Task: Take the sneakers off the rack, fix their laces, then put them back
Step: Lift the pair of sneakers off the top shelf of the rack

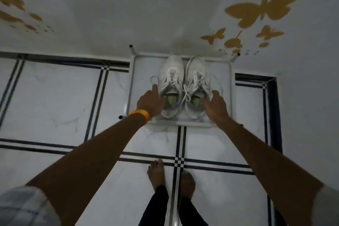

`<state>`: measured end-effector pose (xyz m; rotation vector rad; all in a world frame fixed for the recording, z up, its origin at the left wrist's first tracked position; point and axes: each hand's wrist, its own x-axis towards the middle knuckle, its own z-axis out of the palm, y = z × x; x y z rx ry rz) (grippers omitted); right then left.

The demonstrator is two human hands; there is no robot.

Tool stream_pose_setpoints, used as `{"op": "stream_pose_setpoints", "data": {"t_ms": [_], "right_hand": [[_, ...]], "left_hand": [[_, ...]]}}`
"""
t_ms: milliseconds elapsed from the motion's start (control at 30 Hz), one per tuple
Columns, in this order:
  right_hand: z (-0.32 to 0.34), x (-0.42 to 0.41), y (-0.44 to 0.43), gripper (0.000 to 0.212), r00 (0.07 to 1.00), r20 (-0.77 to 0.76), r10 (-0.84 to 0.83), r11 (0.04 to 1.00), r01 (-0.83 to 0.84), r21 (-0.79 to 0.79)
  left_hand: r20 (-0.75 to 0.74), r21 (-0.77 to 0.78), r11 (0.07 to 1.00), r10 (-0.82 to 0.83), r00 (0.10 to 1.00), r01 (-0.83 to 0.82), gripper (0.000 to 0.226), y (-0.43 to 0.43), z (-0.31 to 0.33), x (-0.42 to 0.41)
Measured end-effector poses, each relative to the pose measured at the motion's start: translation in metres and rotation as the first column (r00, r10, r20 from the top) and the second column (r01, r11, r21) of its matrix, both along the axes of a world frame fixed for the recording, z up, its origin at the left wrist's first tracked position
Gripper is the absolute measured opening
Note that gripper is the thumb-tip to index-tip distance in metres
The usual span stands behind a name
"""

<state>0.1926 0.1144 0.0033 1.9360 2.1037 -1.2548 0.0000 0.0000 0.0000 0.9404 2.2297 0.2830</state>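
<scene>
A: Since both hands are out over the rack, what's nearest?
B: Bare feet (170, 176) on the tiled floor (55, 97), well behind the hands. Left hand (151, 102) with a yellow wristband (140, 114), fingers spread, thumb side touching the left sneaker's (170, 86) collar. Right hand (215, 105) also spread, at the right sneaker's (197, 86) collar. Neither is pinching anything that I can see.
A: Why placed like that?
B: One hand per shoe, at the heel end. My read: set to lift the pair off together.
A: Sneakers where?
B: Between and just beyond the hands, side by side, touching, on the white rack (229, 97) top.
A: Direction?
B: Long axis runs away from the person; toes point to the wall (146, 14), heels toward the hands. Laces (186, 91) loose, trailing between the shoes.
A: Farthest?
B: Wall with butterfly stickers (271, 5).
</scene>
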Motion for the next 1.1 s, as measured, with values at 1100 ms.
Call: {"op": "stream_pose_setpoints", "data": {"t_ms": [1100], "right_hand": [[-0.059,0.192,-0.298,0.044,0.985,-0.168,0.029,0.994,-0.010,0.113]], "left_hand": [[0.082,0.181,0.970,0.146,0.986,-0.159,0.027,-0.286,-0.084,0.192]]}}
